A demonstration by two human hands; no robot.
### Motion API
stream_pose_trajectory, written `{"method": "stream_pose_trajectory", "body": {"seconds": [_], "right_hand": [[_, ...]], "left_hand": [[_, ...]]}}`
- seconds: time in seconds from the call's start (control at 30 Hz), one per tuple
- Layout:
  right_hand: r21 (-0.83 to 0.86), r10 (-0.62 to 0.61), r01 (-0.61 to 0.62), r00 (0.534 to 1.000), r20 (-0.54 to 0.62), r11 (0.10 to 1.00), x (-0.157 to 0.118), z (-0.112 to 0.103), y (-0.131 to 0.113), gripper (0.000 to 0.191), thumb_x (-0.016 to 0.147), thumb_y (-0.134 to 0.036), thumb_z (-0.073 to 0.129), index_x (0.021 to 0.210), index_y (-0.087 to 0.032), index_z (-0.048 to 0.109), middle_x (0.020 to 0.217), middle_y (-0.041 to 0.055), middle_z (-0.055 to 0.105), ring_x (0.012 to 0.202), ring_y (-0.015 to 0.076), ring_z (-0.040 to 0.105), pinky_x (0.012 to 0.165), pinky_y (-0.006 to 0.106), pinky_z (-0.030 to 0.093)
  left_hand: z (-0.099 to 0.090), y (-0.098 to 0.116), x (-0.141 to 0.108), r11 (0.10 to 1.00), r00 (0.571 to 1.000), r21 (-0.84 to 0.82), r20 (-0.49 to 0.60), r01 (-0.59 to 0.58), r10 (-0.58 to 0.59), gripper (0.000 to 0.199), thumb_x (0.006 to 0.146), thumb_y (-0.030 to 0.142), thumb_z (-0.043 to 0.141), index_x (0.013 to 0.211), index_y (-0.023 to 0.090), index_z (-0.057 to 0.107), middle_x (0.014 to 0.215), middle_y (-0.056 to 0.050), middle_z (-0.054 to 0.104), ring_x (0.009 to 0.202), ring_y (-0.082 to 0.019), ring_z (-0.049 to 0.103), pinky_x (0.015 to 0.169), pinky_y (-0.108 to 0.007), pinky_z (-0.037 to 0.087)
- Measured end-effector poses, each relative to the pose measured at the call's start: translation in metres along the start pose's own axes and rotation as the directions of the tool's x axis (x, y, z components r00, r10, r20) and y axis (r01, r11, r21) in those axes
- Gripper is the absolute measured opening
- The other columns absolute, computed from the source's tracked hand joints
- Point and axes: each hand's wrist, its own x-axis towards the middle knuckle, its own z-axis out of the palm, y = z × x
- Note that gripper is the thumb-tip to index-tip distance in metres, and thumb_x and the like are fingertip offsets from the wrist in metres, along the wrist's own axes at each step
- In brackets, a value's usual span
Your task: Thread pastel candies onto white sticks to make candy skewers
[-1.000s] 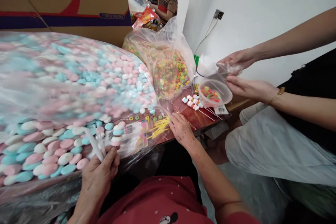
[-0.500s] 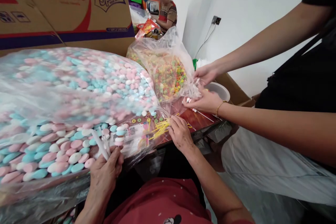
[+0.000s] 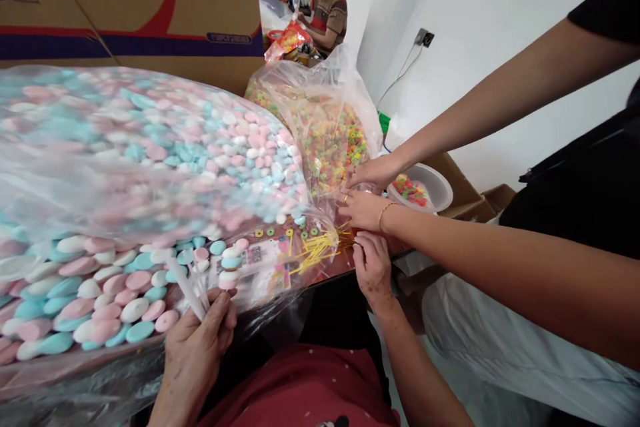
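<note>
My left hand [image 3: 203, 340] is closed around several white plastic sticks [image 3: 189, 290] that point up and left. It also pinches the lower end of a short upright stack of pink, white and blue candies [image 3: 229, 268]. My right hand [image 3: 373, 270] rests by the table's front edge, fingers loosely bent and fingertips beside the ends of a pile of yellow twist ties [image 3: 316, 252]. I see nothing held in it. Flat printed plastic packets [image 3: 265, 260] and several small ring candies [image 3: 271, 231] lie between my hands. Loose pastel candies [image 3: 107, 310] cover the table at left.
A big clear bag of pastel candies [image 3: 165, 140] fills the left. Behind it stand a carton [image 3: 150, 7] and a bag of ring candies [image 3: 335, 133]. A co-worker's two hands [image 3: 367, 207] reach in near a white bowl [image 3: 443, 190]. Another person [image 3: 327, 13] sits further back.
My right hand has moved right, off the yellow twist ties. The co-worker's hands have come down to the table, uncovering the bowl's contents. My left hand keeps its hold; the view has shifted slightly.
</note>
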Motion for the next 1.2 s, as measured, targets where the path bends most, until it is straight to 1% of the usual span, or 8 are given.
{"method": "stream_pose_trajectory", "body": {"seconds": [0.2, 0.53, 0.73, 0.87, 0.97, 1.07, 1.13, 1.2], "right_hand": [[-0.089, 0.005, -0.004, 1.000, 0.012, 0.996, 0.007, 0.000, 0.015, 0.026, 0.093, -0.020, 0.044, 0.097, -0.020, 0.070, 0.093, 0.0108, 0.072, 0.091, 0.0248, 0.064, 0.088, 0.044, 0.052], [-0.082, -0.013, 0.021, 0.994, 0.104, 0.996, 0.011, 0.004, 0.009, 0.024, 0.093, -0.021, 0.044, 0.095, -0.021, 0.068, 0.093, 0.0085, 0.070, 0.092, 0.0232, 0.064, 0.089, 0.042, 0.051], [-0.092, -0.077, 0.076, 0.997, -0.015, 0.993, 0.016, -0.012, -0.004, 0.017, 0.090, -0.020, 0.048, 0.093, -0.024, 0.065, 0.093, 0.0085, 0.067, 0.091, 0.0251, 0.063, 0.084, 0.044, 0.053], [-0.169, -0.095, 0.085, 0.994, -0.055, 0.982, 0.037, -0.025, -0.007, 0.024, 0.088, -0.024, 0.051, 0.109, -0.029, 0.061, 0.114, 0.0109, 0.063, 0.110, 0.0315, 0.060, 0.094, 0.051, 0.049], [-0.244, -0.057, 0.093, 0.987, 0.150, 0.965, 0.063, -0.029, 0.000, 0.031, 0.091, -0.020, 0.040, 0.112, -0.028, 0.062, 0.120, 0.0113, 0.062, 0.119, 0.0310, 0.056, 0.098, 0.048, 0.045], [-0.295, 0.014, 0.138, 0.887, 0.461, 0.946, 0.081, -0.025, 0.010, 0.031, 0.090, -0.010, 0.039, 0.096, -0.022, 0.067, 0.097, 0.0111, 0.069, 0.097, 0.0254, 0.063, 0.085, 0.037, 0.049], [-0.289, 0.022, 0.170, 0.827, 0.561, 0.942, 0.087, -0.019, 0.013, 0.028, 0.086, -0.005, 0.045, 0.085, -0.021, 0.068, 0.086, 0.0084, 0.070, 0.086, 0.0225, 0.063, 0.074, 0.032, 0.048], [-0.264, 0.001, 0.205, 0.788, 0.615, 0.942, 0.090, -0.012, 0.012, 0.027, 0.084, -0.003, 0.049, 0.085, -0.021, 0.068, 0.090, 0.0065, 0.071, 0.087, 0.0214, 0.062, 0.072, 0.030, 0.046]], "left_hand": [[0.000, 0.001, -0.001, 1.000, 0.999, -0.003, -0.019, 0.029, -0.029, 0.052, 0.056, 0.052, 0.082, 0.085, 0.014, 0.064, 0.045, 0.007, 0.051, 0.032, -0.004, 0.032, 0.031, -0.015, 0.022], [-0.001, 0.006, -0.003, 0.997, 0.998, 0.053, -0.029, 0.063, -0.062, 0.051, 0.058, 0.054, 0.081, 0.089, 0.016, 0.066, 0.047, 0.006, 0.051, 0.034, -0.005, 0.033, 0.032, -0.016, 0.022], [0.000, 0.005, -0.002, 0.992, 0.991, 0.031, -0.049, 0.124, -0.123, 0.055, 0.051, 0.055, 0.084, 0.085, 0.016, 0.064, 0.046, 0.006, 0.050, 0.034, -0.004, 0.033, 0.031, -0.015, 0.020], [0.002, 0.008, -0.003, 0.995, 0.994, 0.028, -0.054, 0.092, -0.090, 0.056, 0.050, 0.055, 0.085, 0.083, 0.015, 0.064, 0.045, 0.007, 0.050, 0.033, -0.003, 0.031, 0.032, -0.014, 0.020], [0.003, 0.009, -0.004, 0.997, 0.996, 0.028, -0.058, 0.075, -0.073, 0.056, 0.050, 0.055, 0.085, 0.082, 0.015, 0.064, 0.045, 0.007, 0.050, 0.032, -0.003, 0.032, 0.031, -0.014, 0.020], [0.003, 0.007, -0.004, 0.999, 0.997, 0.020, -0.064, 0.050, -0.048, 0.056, 0.050, 0.055, 0.085, 0.083, 0.014, 0.064, 0.044, 0.006, 0.051, 0.032, -0.004, 0.033, 0.031, -0.014, 0.021], [0.003, 0.005, -0.004, 1.000, 0.998, 0.016, -0.053, 0.023, -0.022, 0.053, 0.054, 0.053, 0.084, 0.084, 0.014, 0.065, 0.045, 0.006, 0.051, 0.032, -0.003, 0.033, 0.031, -0.013, 0.022], [0.002, 0.004, -0.003, 1.000, 0.999, 0.018, -0.041, -0.001, 0.002, 0.050, 0.058, 0.052, 0.083, 0.086, 0.013, 0.065, 0.045, 0.006, 0.051, 0.031, -0.003, 0.033, 0.032, -0.013, 0.023]]}}
